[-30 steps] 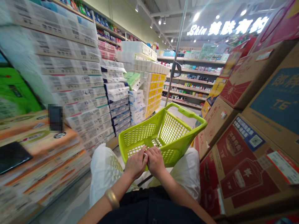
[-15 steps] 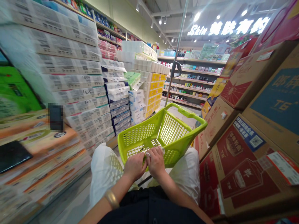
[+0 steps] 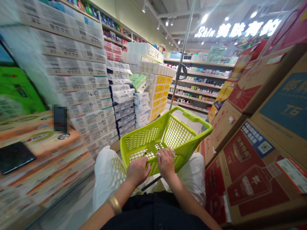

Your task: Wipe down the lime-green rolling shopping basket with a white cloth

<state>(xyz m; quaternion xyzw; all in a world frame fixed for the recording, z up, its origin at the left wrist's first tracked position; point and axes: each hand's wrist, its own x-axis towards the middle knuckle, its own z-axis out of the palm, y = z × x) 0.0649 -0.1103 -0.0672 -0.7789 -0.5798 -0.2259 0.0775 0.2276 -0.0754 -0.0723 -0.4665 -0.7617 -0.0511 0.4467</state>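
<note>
A lime-green plastic shopping basket (image 3: 148, 132) with perforated sides stands tilted between my knees, its inside bare. My left hand (image 3: 138, 171) is closed over the near rim, thumb on the outside. Just to its right, my right hand (image 3: 166, 163) presses on the same rim with its fingers curled over. Bits of a small white wipe (image 3: 173, 152) show at the fingers of the right hand; most of it is hidden under them. A dark rod, perhaps the basket's pull handle, passes below the rim.
Stacked tissue packs (image 3: 81, 76) rise at the left, with a black flat object (image 3: 16, 157) lying on orange packs. Printed cartons (image 3: 254, 172) are piled close on the right. A metal pole (image 3: 183, 51) and stocked shelves (image 3: 196, 81) stand ahead.
My right hand has moved right along the rim, away from my left hand; before, the two were touching. The left hand stays on the rim. The view has shifted slightly.
</note>
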